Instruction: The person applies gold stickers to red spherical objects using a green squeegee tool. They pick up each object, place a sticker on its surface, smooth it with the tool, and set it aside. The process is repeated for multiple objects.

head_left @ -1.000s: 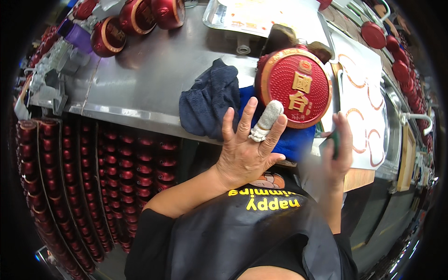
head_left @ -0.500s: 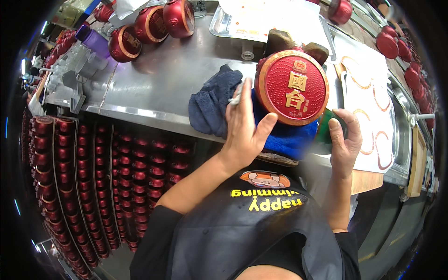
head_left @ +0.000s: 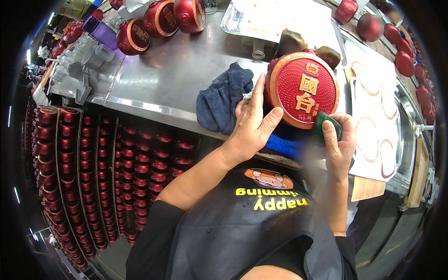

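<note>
- Metal tabletop (head_left: pixel 158 79): grey and shiny, running across the upper part of the view, with three red bottles (head_left: pixel 161 18) near its far left.
- Racked bottles (head_left: pixel 88 186): dark red, in long rows below the tabletop's front edge.
- White sheet (head_left: pixel 371 100): at the right, bearing orange curved strips.
- Round bottle (head_left: pixel 303 91): on the tabletop in front of the person, neck pointing away between two dark blocks (head_left: pixel 290 42) — glossy red, dotted face, raised gold characters, orange-gold rim; a bright blue cloth (head_left: pixel 282 144) shows under its near edge.
- Navy cloth (head_left: pixel 226 98): crumpled, left of the bottle.
- Left hand (head_left: pixel 254 122): along the bottle's left side, thumb spread wide.
- Right hand (head_left: pixel 338 137): pinching a green card (head_left: pixel 321 123) — at the bottle's lower right rim.
</note>
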Demonstrator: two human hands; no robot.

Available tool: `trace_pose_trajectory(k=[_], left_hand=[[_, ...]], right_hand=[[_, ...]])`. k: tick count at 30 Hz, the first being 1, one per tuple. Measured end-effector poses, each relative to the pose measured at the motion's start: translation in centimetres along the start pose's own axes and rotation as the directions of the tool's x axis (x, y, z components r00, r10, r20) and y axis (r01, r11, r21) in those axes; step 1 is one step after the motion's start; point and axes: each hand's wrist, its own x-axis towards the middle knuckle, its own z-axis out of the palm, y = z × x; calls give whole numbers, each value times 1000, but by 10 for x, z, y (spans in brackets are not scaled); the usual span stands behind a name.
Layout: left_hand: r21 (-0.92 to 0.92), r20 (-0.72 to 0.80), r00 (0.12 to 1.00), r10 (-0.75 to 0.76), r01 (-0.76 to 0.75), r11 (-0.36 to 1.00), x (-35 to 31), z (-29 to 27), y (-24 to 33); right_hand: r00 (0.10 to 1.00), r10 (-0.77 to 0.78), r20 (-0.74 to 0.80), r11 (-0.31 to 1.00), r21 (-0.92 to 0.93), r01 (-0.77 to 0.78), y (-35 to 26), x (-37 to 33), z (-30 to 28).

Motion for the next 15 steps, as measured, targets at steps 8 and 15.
trace_pose_trajectory(k=[8, 15], left_hand=[[-51, -3, 999, 32, -32, 998, 1, 0, -9], [125, -60, 996, 59, -51, 991, -2, 7, -5]], right_hand=[[1000, 26, -4, 999, 39, -26, 4, -2, 2], [1000, -13, -23, 1000, -10, 13, 4, -1, 3]])
